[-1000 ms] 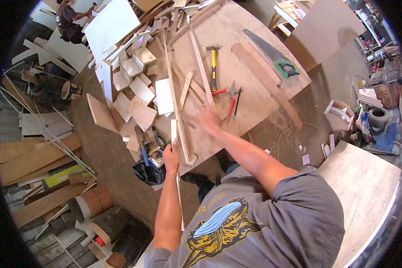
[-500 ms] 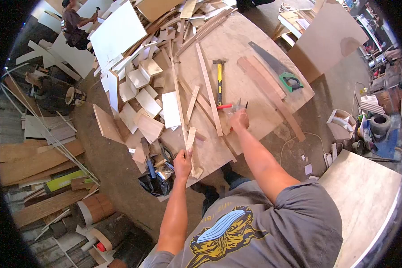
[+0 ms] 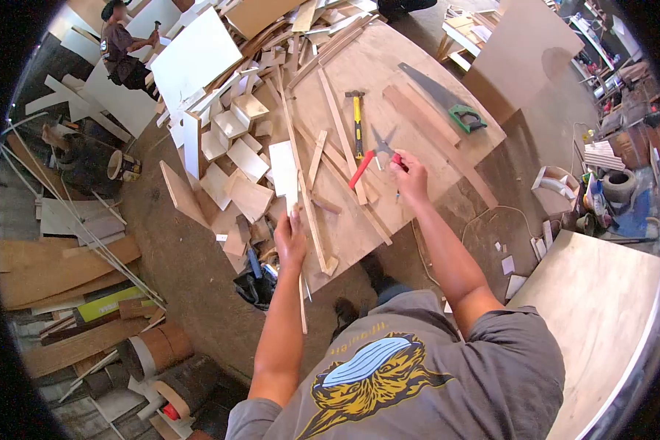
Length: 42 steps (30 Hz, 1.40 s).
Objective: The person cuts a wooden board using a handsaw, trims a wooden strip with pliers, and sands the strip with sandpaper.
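Note:
My right hand is closed around one red handle of a pair of snips. The snips' blades are spread and point away from me, and their other red handle swings out to the left. My left hand grips a pale, narrow wood piece that sticks up past the fingers; a thin strip shows below the hand, though I cannot tell if it is the same piece. Beyond the snips, a yellow-and-black hammer lies on the wooden worktable. A green-handled handsaw rests to its right.
Wood offcuts are heaped along the table's left side, with long strips lying across it. Brown boards lie near the saw. A black bag sits at the near-left corner. Another person stands at the far left.
My right hand has lifted the snips from the tabletop and brought them nearer, with blades and handles now spread. My left hand has moved slightly left and nearer with the wood piece.

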Each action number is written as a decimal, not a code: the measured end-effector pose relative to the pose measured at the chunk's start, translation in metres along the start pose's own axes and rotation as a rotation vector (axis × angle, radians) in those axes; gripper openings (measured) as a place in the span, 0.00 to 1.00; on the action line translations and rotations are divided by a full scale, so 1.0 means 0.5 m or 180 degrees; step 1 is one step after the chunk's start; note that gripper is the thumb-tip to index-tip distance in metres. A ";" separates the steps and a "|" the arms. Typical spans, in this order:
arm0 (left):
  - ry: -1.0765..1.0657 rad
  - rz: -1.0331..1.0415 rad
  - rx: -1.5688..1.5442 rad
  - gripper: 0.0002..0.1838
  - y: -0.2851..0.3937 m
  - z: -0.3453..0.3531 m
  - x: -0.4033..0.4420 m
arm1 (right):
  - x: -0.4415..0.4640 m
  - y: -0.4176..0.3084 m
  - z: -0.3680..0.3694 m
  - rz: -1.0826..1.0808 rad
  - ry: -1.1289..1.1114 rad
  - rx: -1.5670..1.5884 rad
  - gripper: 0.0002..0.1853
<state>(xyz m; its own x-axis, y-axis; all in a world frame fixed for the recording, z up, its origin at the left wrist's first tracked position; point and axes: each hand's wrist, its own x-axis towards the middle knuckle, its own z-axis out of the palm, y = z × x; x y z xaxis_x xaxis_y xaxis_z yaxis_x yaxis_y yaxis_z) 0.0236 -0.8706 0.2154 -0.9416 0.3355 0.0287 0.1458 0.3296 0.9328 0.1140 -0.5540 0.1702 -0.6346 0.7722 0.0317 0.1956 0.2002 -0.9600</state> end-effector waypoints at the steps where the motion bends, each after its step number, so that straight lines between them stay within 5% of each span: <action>1: -0.0035 0.0129 -0.0165 0.24 0.013 -0.001 0.003 | -0.041 -0.054 0.007 -0.0062 -0.0094 0.0289 0.14; 5: -0.0583 0.0329 -0.0872 0.18 0.126 -0.015 -0.015 | -0.185 -0.173 0.061 -0.0756 -0.0168 0.0677 0.13; 7: -0.0777 0.0418 -0.0871 0.15 0.241 -0.023 -0.061 | -0.247 -0.225 0.079 -0.0484 -0.0275 0.1091 0.13; 12: -0.0492 0.0450 -0.0712 0.13 0.255 -0.063 -0.141 | -0.368 -0.315 0.109 -0.0064 0.0113 0.1606 0.21; 15: -0.0569 0.0684 -0.1031 0.12 0.276 -0.081 -0.198 | -0.434 -0.389 0.088 -0.0229 0.0085 -0.0051 0.25; 19: -0.0580 0.0950 -0.0535 0.13 0.274 -0.089 -0.258 | -0.467 -0.369 0.104 0.0374 -0.0516 0.1674 0.29; 23: -0.0550 0.1066 -0.0394 0.09 0.294 -0.107 -0.312 | -0.514 -0.388 0.058 0.1165 -0.1191 0.1758 0.22; 30: -0.0760 0.1166 0.0165 0.19 0.284 -0.140 -0.371 | -0.528 -0.267 0.108 0.1224 -0.1944 0.3847 0.19; 38: -0.0599 0.0700 -0.0690 0.18 0.220 -0.155 -0.369 | -0.603 -0.351 0.081 0.1995 -0.0956 0.3987 0.28; 42: -0.0571 0.0432 -0.0995 0.22 0.209 -0.149 -0.360 | -0.626 -0.370 0.083 0.1735 -0.1271 0.3585 0.31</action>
<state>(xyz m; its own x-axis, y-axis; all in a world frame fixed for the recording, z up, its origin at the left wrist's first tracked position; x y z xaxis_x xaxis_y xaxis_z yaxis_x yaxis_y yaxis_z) 0.1860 -0.9623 0.3346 -0.8481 0.5157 0.1218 0.1398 -0.0040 0.9902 0.2457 -0.8578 0.3264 -0.8871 0.3240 -0.3287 -0.1084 -0.8385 -0.5340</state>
